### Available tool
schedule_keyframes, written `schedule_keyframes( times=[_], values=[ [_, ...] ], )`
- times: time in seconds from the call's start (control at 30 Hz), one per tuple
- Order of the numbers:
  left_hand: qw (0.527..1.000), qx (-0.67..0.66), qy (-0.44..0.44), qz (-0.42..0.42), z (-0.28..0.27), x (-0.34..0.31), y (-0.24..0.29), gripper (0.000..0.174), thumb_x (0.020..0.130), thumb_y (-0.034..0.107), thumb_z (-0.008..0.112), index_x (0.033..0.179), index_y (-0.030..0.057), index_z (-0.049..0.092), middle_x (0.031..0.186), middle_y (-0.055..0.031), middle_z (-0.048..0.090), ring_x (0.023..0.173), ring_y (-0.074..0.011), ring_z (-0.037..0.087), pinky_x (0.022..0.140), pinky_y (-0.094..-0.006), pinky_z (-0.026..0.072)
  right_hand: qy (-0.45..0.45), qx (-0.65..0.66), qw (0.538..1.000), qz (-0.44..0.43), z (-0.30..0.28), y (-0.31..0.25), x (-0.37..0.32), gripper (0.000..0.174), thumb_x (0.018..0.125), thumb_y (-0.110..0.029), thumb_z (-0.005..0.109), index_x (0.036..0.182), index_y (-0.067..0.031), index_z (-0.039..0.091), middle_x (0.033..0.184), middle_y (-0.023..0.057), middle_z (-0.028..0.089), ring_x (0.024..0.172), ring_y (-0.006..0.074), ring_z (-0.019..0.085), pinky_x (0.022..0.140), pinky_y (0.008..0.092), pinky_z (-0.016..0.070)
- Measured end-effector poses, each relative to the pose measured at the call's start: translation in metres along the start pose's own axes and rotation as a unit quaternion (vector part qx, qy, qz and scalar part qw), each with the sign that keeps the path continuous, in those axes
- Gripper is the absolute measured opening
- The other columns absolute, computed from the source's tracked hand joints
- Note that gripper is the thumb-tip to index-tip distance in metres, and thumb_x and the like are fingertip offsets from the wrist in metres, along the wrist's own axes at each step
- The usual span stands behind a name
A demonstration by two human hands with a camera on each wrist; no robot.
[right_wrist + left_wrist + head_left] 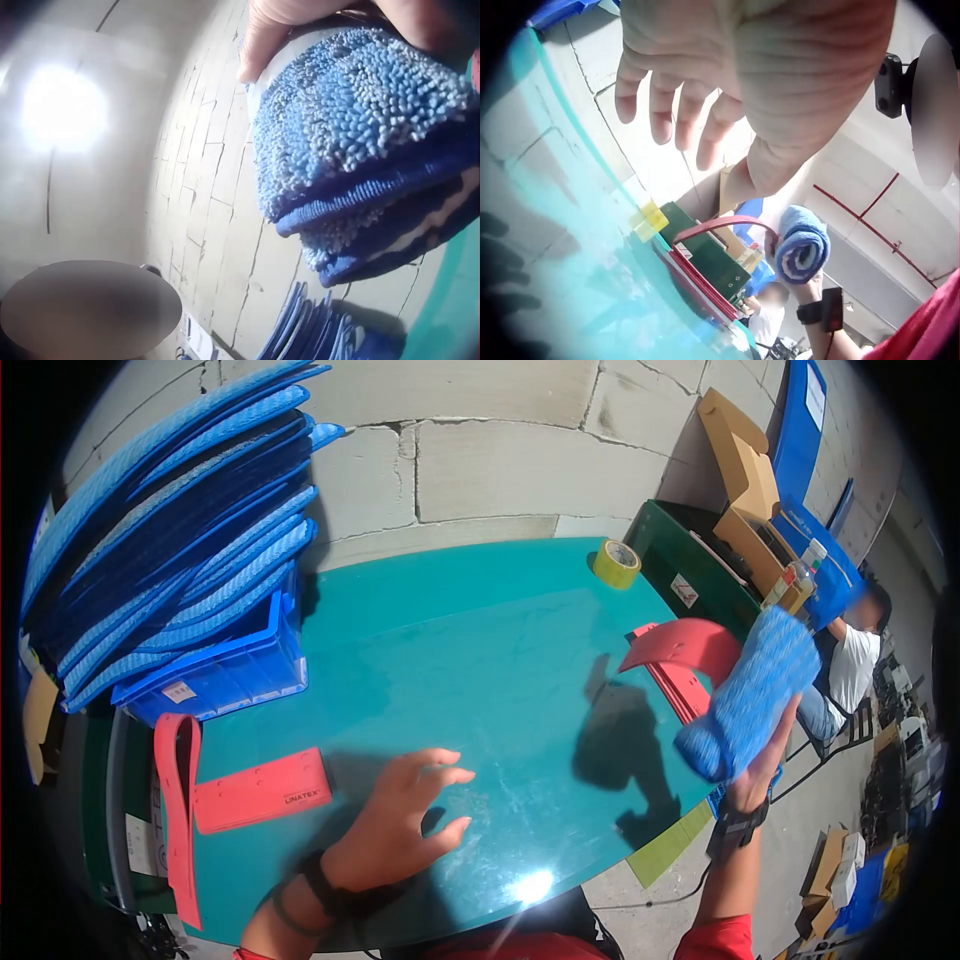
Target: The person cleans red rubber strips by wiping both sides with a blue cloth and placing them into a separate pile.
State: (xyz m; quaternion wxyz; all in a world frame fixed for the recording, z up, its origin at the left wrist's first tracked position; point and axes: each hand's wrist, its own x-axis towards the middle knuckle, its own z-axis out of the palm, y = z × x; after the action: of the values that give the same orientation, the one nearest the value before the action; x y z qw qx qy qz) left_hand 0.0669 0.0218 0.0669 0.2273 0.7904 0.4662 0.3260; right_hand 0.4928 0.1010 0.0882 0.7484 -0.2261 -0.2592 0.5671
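Observation:
In the head view my right hand [765, 765] grips a rolled-up blue mop pad [755, 685] beyond the table's right edge. Its spiral end shows in the left wrist view, where the rolled mop pad [802, 244] is side-on to a curved red strip. Looped blue pile and dark blue edging cover the mop pad [360, 112] in the right wrist view. My left hand [400, 825] hovers over the table's near side, fingers loosely bent, holding nothing. Just left of the roll, a red strip [685, 642] arches above flat red strips [675, 685].
A green table [450, 650] carries a printed red strip [262, 790] and a looped red strip [178, 800] at left. Blue mop pads [190, 530] pile high in a blue bin [230, 685]. Yellow tape [617, 564] sits by a green box [695, 555]. A person [855, 660] sits at right.

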Motion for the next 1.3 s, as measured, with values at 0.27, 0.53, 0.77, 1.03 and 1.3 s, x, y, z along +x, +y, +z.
schedule_keyframes(
  times=[0.27, 0.53, 0.77, 1.03, 1.3],
  values=[
    [1.0, 0.002, 0.011, 0.005, -0.003, -0.002, 0.002, 0.041, 0.082, 0.011, 0.074, 0.121, 0.0092, 0.061, 0.135, -0.012, 0.048, 0.126, -0.0308, 0.05, 0.104, -0.0421, 0.0432, -0.061, 0.036, 0.996, -0.057, -0.038, -0.031, 0.066, 0.066, 0.091, -0.051, 0.069, 0.137, -0.0064, 0.052, 0.128, 0.0153, 0.063, 0.112, 0.0321, 0.065, 0.096, 0.0497, 0.0552],
    [0.993, -0.043, 0.11, -0.01, -0.019, -0.002, -0.002, 0.048, 0.079, 0.005, 0.076, 0.123, 0.0096, 0.058, 0.132, -0.0171, 0.051, 0.123, -0.0342, 0.053, 0.101, -0.0415, 0.0456, 0.116, -0.028, 0.993, 0.016, -0.074, 0.011, 0.024, 0.067, 0.09, -0.043, 0.075, 0.138, -0.0039, 0.049, 0.128, 0.0134, 0.063, 0.111, 0.0306, 0.064, 0.097, 0.0496, 0.0542],
    [0.981, 0.022, 0.178, -0.067, -0.064, -0.011, 0.006, 0.043, 0.077, 0.002, 0.074, 0.117, 0.0061, 0.062, 0.129, -0.0147, 0.054, 0.117, -0.0279, 0.057, 0.097, -0.0376, 0.0473, 0.118, -0.12, 0.986, 0.009, -0.073, 0.005, 0.006, 0.063, 0.091, -0.04, 0.075, 0.136, -0.0038, 0.051, 0.123, 0.0122, 0.065, 0.107, 0.0284, 0.066, 0.096, 0.0466, 0.0554],
    [0.958, 0.031, 0.196, -0.205, -0.103, -0.077, -0.035, 0.045, 0.08, 0.015, 0.079, 0.119, 0.0017, 0.062, 0.132, -0.0157, 0.054, 0.122, -0.0294, 0.054, 0.107, -0.0407, 0.0414, 0.094, -0.21, 0.973, 0.031, -0.061, 0.004, -0.016, 0.052, 0.097, -0.039, 0.067, 0.133, -0.0033, 0.054, 0.118, 0.0106, 0.067, 0.103, 0.0237, 0.068, 0.092, 0.04, 0.0565],
    [0.939, 0.226, 0.03, -0.259, -0.098, -0.106, -0.069, 0.094, 0.067, 0.036, 0.087, 0.143, 0.0003, 0.045, 0.148, -0.0219, 0.043, 0.143, -0.0398, 0.033, 0.119, -0.0502, 0.0219, 0.071, -0.317, 0.946, 0.021, -0.066, -0.011, 0.001, 0.052, 0.096, -0.041, 0.067, 0.128, -0.0006, 0.056, 0.112, 0.0095, 0.068, 0.098, 0.0197, 0.067, 0.089, 0.0365, 0.0556]
  ],
)
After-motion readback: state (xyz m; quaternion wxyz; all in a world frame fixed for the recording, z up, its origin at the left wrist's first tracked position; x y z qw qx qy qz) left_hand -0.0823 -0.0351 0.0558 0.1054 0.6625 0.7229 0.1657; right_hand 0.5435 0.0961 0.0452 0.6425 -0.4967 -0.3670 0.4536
